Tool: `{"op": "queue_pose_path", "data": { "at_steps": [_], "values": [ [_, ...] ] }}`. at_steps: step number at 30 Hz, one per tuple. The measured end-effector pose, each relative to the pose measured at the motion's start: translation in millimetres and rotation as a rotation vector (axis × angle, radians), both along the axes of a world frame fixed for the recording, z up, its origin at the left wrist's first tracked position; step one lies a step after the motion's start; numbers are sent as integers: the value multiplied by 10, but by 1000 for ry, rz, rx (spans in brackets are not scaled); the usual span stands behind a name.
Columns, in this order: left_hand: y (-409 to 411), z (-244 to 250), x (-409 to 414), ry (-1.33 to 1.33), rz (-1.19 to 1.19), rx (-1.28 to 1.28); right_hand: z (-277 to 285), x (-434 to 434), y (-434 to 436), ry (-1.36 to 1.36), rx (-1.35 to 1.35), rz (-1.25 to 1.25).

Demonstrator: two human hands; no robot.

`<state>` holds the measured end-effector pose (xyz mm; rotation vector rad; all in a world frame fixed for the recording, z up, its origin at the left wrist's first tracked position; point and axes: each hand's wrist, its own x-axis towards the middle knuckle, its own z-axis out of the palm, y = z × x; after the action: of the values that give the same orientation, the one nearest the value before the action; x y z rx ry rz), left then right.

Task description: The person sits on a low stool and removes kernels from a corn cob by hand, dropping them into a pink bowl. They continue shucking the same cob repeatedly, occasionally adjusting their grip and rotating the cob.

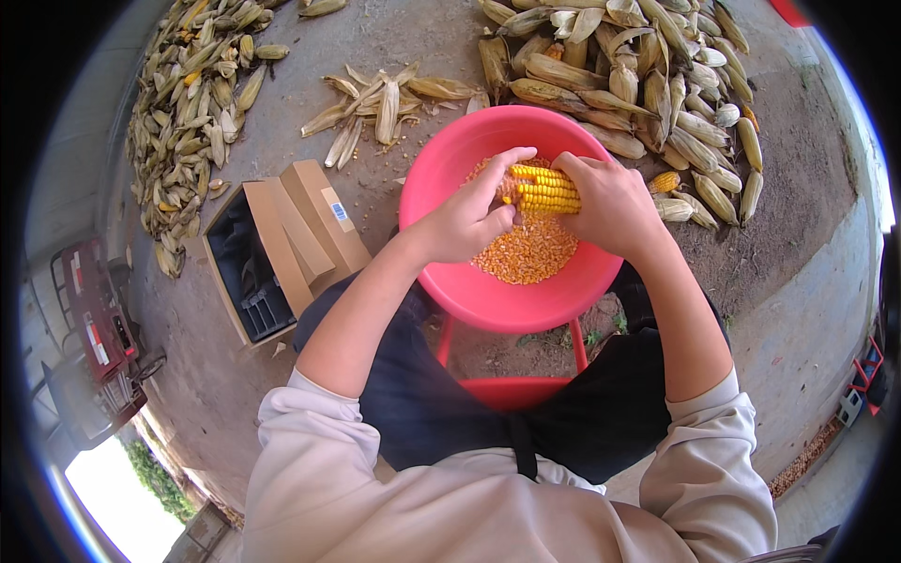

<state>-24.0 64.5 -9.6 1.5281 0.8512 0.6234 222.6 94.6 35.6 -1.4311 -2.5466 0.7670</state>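
Both hands are over a pink plastic basin (507,310), which rests on a red stool or stand between my knees. A partly shelled ear of yellow corn (549,190) lies between them. My right hand (611,204) is closed around its kernel-covered end. My left hand (468,214) is curled around the shelled end, its index finger stretched out along the far side. Rows of kernels remain on the right part of the ear, and the bare cob shows at the left. Loose corn kernels (524,253) cover the bottom of the basin.
A cardboard box (320,211) with a black insert stands open at the left. Husked and unhusked corn ears (662,98) are heaped at the far right. Dry husks (387,112) lie beyond the basin; another heap of ears or husks (190,127) stretches along the left.
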Motion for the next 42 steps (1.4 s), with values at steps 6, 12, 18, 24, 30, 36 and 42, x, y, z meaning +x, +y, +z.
{"op": "queue_pose_path", "data": {
  "at_steps": [6,12,18,24,30,36,42],
  "values": [
    [31,117,35,-111,35,-202,-30,18,-2,49,37,-38],
    [54,170,-13,-172,9,-303,-21,26,0,48,-7,-24],
    [111,201,-37,-158,-11,-233,-9,51,27,133,-104,16],
    [106,283,-71,-134,20,-280,35,45,47,109,-185,-20],
    [111,111,-6,-132,79,-386,-8,-1,-18,77,25,-23],
    [29,132,-48,-118,29,-275,-28,26,-4,72,57,-5],
    [74,130,-32,-206,31,-266,-76,25,-18,92,102,14]
  ]
}}
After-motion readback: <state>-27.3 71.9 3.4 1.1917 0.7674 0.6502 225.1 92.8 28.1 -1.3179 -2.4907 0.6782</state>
